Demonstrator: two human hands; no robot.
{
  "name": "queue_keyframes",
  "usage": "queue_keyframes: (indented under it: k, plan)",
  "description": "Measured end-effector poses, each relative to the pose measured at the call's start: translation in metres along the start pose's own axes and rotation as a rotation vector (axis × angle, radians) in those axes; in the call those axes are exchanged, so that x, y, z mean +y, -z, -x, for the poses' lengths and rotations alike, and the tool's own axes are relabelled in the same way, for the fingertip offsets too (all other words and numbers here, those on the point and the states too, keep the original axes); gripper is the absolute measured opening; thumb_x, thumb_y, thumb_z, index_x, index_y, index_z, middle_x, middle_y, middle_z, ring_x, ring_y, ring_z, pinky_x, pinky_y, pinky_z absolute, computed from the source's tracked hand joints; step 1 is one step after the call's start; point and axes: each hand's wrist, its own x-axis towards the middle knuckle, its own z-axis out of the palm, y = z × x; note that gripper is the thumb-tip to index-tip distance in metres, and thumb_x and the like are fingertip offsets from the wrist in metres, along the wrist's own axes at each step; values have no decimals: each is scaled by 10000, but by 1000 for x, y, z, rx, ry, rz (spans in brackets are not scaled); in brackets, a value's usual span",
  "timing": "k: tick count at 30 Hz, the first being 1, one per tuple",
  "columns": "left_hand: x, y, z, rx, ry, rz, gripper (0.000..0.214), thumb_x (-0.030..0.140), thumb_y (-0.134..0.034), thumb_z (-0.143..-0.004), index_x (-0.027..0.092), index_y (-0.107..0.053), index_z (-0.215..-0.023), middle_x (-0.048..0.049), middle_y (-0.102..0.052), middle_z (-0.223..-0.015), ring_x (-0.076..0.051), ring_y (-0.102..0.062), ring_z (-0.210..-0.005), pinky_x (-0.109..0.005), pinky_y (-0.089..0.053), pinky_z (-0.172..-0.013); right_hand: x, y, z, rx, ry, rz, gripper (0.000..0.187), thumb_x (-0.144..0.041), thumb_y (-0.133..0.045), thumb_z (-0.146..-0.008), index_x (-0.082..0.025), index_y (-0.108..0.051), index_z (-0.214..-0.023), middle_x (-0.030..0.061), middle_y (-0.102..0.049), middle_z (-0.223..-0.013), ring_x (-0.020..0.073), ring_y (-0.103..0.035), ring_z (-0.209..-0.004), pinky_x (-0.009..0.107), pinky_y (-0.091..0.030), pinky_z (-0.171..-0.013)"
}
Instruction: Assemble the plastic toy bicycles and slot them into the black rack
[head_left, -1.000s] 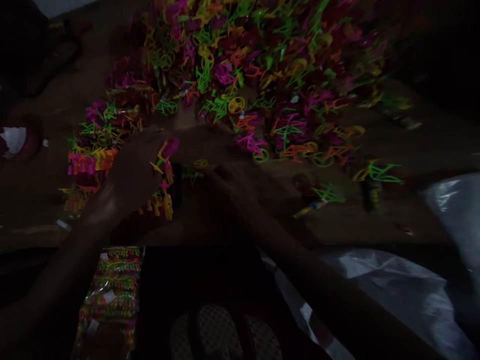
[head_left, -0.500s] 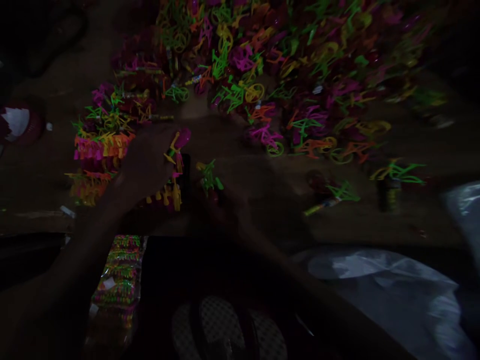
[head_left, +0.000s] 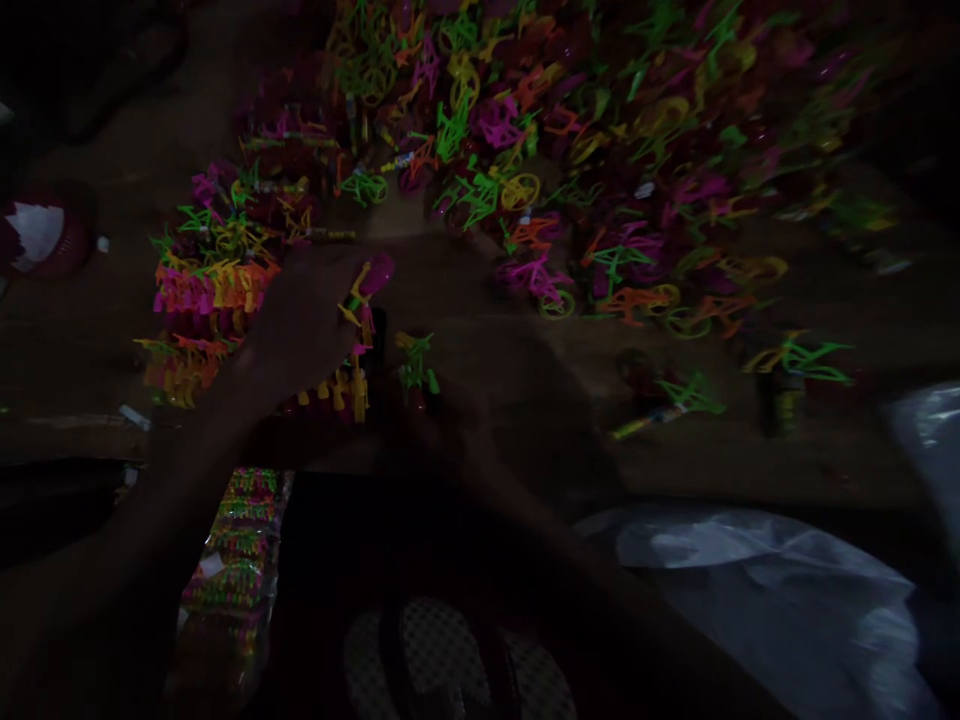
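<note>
The light is very dim and the fingers are hard to make out. My left hand (head_left: 304, 310) reaches over rows of small plastic toys (head_left: 217, 290) in pink, orange and yellow. At its fingertips a small yellow and pink plastic toy (head_left: 367, 285) shows, apparently gripped. My right hand (head_left: 446, 415) lies to the right, lower and in shadow. A small green plastic toy (head_left: 416, 365) sticks up from its fingers, with a reddish part below it. A dark gap separates the two hands.
A big heap of bright plastic toy bicycles (head_left: 525, 270) covers the wooden table's (head_left: 465, 270) far side. Loose toys (head_left: 690, 395) lie at right. Near the front edge are a clear packet of small toys (head_left: 240, 540) and a plastic bag (head_left: 750, 570). A dark red round object (head_left: 64, 255) sits left.
The whole view has shifted slightly. My right hand has tilted the green toy a little more upright. My left hand stays over the rows with the yellow and pink toy.
</note>
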Motion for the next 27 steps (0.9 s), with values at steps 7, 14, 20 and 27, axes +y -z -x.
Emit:
queue_keyframes:
  k: [7, 14, 20, 27]
  plan:
    - [1, 2, 0, -38, 9, -32, 386, 251, -426, -909, 223, -647, -1225, -93, -669, -1341, -279, -607, -1275, -446, -480, -1093, -5, -3, -2, -40, 291, 184, 228, -103, -505, -878, -173, -672, -1016, 64, -722, -864, 184, -677, -799, 266, -532, -685]
    - [-2, 3, 2, -5, -39, -52, 390, 214, -425, -907, 211, -621, -1245, -96, -679, -1325, -256, -621, -1257, -436, -494, -1079, 1, -6, -3, -111, 322, 171, 316, -95, -473, -905, -115, -664, -1156, 112, -736, -933, 211, -688, -844, 297, -537, -705]
    - [-4, 6, -1, -3, -91, -36, 362, 228, -421, -939, 144, -638, -1216, -145, -690, -1284, -267, -630, -1240, -407, -487, -1087, -20, 25, -24, -88, 41, -3, 213, -184, -532, -944, -188, -739, -995, 52, -775, -934, 178, -714, -806, 268, -534, -709]
    - [5, 10, -1, -14, -31, 6, 318, 229, -409, -963, 196, -643, -1175, -90, -696, -1293, -245, -632, -1233, -445, -495, -1078, -28, 27, -61, -313, -398, -468, 167, -238, -629, -860, -208, -785, -911, 5, -796, -917, 178, -727, -849, 283, -566, -731]
